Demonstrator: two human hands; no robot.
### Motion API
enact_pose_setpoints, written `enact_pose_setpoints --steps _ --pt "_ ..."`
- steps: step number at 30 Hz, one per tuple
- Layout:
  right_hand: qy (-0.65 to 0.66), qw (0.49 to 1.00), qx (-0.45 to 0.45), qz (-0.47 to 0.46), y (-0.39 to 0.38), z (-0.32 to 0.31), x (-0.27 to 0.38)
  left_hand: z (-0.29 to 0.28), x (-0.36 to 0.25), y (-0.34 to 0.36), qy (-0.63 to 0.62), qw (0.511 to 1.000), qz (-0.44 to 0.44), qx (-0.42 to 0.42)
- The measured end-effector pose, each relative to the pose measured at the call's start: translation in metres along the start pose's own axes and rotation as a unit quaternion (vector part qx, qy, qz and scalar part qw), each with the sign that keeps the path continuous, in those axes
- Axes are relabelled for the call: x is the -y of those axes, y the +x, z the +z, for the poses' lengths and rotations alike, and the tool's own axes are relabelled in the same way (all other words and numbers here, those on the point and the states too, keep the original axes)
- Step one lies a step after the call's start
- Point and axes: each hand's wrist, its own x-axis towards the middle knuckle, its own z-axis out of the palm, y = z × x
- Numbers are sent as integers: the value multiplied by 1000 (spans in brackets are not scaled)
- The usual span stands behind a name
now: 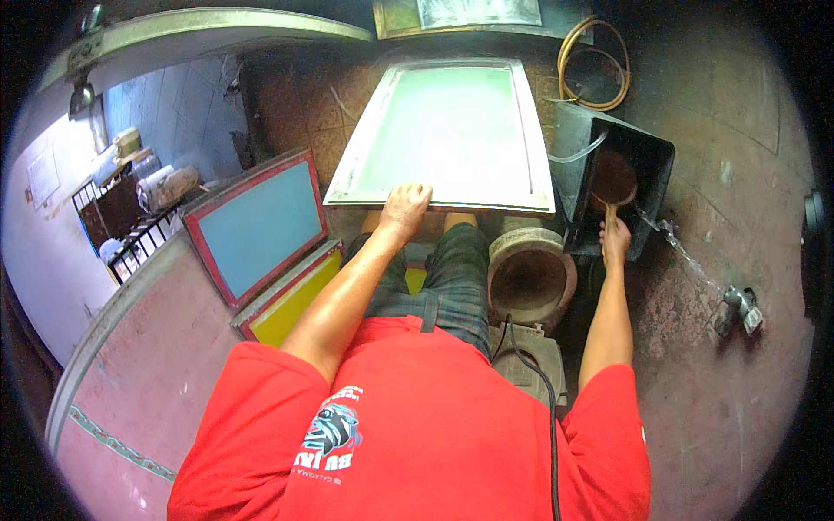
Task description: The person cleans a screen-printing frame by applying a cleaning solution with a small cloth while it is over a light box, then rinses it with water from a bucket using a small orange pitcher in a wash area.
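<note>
A white-edged screen-printing frame (456, 122) with pale green mesh leans in front of me. My left hand (406, 208) has its fingers closed over the near edge of this frame. To the right stands a dark rectangular tub (667, 165). My right hand (615, 241) is wrapped around the handle of a brown dipper (613, 178), whose round bowl is inside the tub. Water from a wall tap (741, 306) streams toward the tub, close to my right hand. The water level inside the tub is too dark to make out.
Two more frames, one red-edged with blue mesh (256, 227) and one yellow (295, 298), lean at the left. A toilet bowl (532, 273) stands between my legs and the tub. A coiled hose (569, 61) hangs behind the tub. A low pink wall (130, 347) curves along the left.
</note>
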Motion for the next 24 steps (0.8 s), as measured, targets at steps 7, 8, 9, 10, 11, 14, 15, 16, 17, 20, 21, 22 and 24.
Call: enact_pose_setpoints --steps 7,8,9,10,11,14,15,16,17,20,21,22,24 --pt "-81 994 -8 -68 -96 -74 13 29 5 -9 86 996 17 12" --pt "-89 993 3 -81 -106 -83 13 27 4 -10 84 996 11 21" --pt "-104 990 10 -93 -118 -90 18 29 5 -11 73 997 19 22" --pt "-119 987 18 -106 -129 -96 28 33 6 -11 70 997 17 30" --pt "-134 983 27 -119 -138 -99 40 36 7 -11 67 997 13 38" --pt "-212 962 6 -174 -165 -94 77 34 4 -11 50 997 6 52" --pt "-266 942 28 -202 -168 -93 90 33 3 -10 44 998 4 54" --pt "-313 916 35 -248 -169 -89 98 32 2 -10 40 998 4 53" --pt "-359 885 42 -293 -167 -82 107 30 2 -10 37 998 3 53" --pt "-417 812 79 -399 -175 -37 151 34 5 -11 19 999 6 49" --pt "-432 795 94 -415 -177 -20 162 33 5 -10 13 999 8 51" --pt "-445 777 110 -431 -179 -2 173 33 6 -11 7 998 9 55" --pt "-479 754 153 -423 -185 36 194 40 8 -10 -1 999 16 40"
